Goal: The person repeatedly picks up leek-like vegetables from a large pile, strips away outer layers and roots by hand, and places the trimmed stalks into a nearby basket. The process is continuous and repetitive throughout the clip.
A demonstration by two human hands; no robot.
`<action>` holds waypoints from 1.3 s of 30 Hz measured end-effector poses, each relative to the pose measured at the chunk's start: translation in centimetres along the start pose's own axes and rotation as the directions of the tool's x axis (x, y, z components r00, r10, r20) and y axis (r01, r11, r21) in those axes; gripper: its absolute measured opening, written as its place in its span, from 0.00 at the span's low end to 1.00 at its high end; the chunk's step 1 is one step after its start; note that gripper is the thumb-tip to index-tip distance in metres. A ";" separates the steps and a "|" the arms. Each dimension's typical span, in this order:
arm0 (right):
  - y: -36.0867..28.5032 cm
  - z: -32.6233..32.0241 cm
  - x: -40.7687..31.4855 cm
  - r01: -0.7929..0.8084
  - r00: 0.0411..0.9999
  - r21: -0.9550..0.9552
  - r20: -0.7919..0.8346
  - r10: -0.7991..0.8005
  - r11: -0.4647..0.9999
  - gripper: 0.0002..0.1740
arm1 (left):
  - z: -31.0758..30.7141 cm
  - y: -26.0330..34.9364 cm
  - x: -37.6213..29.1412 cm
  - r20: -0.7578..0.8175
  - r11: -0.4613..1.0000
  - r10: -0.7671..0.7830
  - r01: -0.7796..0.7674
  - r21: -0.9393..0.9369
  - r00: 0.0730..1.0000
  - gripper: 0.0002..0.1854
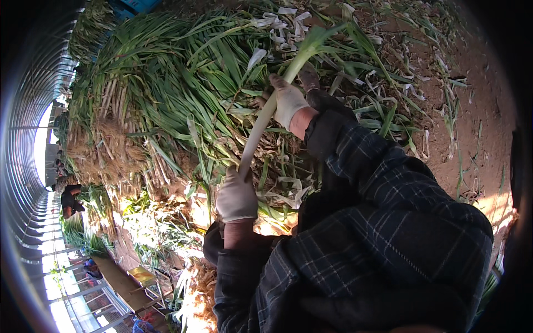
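A long leek (262, 120) with a pale bare shaft and green leaf tops slants across my front, held in both hands. My left hand (237, 197), in a whitish work glove, is closed around its lower end and hides the root tip. Higher up the shaft, below the leaves, my gloved right hand (290, 100) grips it, with dirt on the fingertips. Beyond the leek lies a large heap of unpeeled leeks (166, 75), with green leaves to one side and tangled brown roots (120, 141) to the other.
Peeled white sheaths (287, 25) and trimmed leaves litter the brown soil (479, 104). A blue crate (135, 6) stands past the heap. Another person (71, 202) in dark clothing is farther off, under a ribbed arched roof. A board (120, 283) and a small yellow-topped stool (142, 276) are nearby.
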State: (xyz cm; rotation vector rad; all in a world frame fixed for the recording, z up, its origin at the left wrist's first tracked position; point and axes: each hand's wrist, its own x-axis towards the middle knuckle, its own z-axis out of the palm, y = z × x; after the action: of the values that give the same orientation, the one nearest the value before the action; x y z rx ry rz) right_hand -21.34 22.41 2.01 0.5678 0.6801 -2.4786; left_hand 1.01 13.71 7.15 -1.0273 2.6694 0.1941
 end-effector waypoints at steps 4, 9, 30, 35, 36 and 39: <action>-1.4 -1.4 0.9 -0.037 0.989 0.009 0.146 0.035 0.999 0.23 | 0.8 -4.8 -2.8 0.180 0.831 0.088 0.027 -0.555 0.980 0.20; -3.7 -3.6 5.2 -0.006 0.981 0.037 0.194 -0.002 0.999 0.21 | 1.1 -8.4 -8.6 0.231 0.629 0.101 0.118 -0.769 0.968 0.17; -21.6 -18.1 17.7 0.110 0.715 0.003 0.694 0.082 -0.994 0.25 | -5.3 -20.6 -23.7 -0.379 0.999 -0.040 0.045 0.005 0.925 0.14; -23.2 -16.0 25.8 0.259 0.793 -0.352 0.609 -0.010 -0.900 0.24 | -4.1 -28.4 -29.4 -0.626 0.932 -0.344 0.336 -0.137 0.700 0.19; -23.1 -15.7 26.2 0.267 0.796 -0.353 0.605 -0.001 -0.897 0.24 | -3.1 -30.0 -30.8 -0.624 0.864 -0.483 0.450 -0.226 0.614 0.21; -23.2 -14.7 25.9 0.268 0.805 -0.329 0.592 0.023 -0.906 0.24 | -1.7 -34.1 -35.2 -0.546 0.546 -0.815 0.572 -0.612 0.194 0.21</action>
State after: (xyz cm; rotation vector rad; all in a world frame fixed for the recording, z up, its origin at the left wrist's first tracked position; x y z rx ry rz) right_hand -51.03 38.79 -14.53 -1.0708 2.9731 -0.1422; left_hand 48.63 10.54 18.39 -2.9629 2.3671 -0.1668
